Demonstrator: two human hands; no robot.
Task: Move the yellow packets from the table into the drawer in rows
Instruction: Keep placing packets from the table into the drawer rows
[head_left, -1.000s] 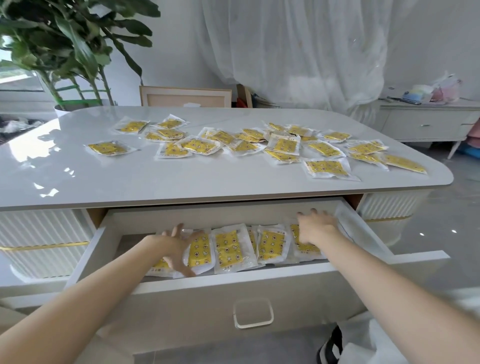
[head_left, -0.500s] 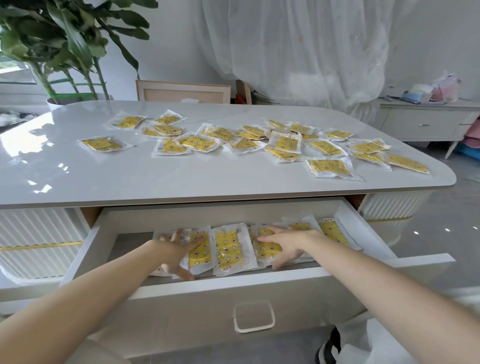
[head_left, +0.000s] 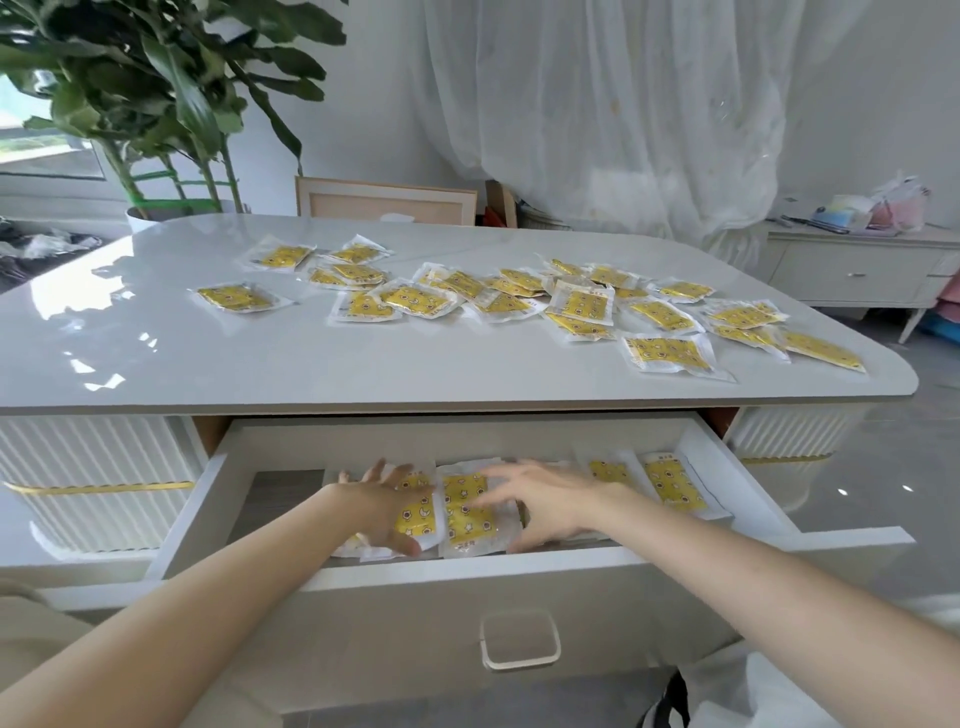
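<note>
Clear plastic packets with yellow patterned contents (head_left: 464, 512) lie side by side in the open white drawer (head_left: 545, 574) at lower centre. The left hand (head_left: 382, 506) and right hand (head_left: 545, 501) rest flat on them, fingers spread, gripping nothing. Many more yellow packets (head_left: 576, 301) lie scattered on the glossy white table (head_left: 156, 358) above.

Glossy white table (head_left: 156, 358) strewn with loose, partly overlapping yellow packets (head_left: 582, 304).
</note>
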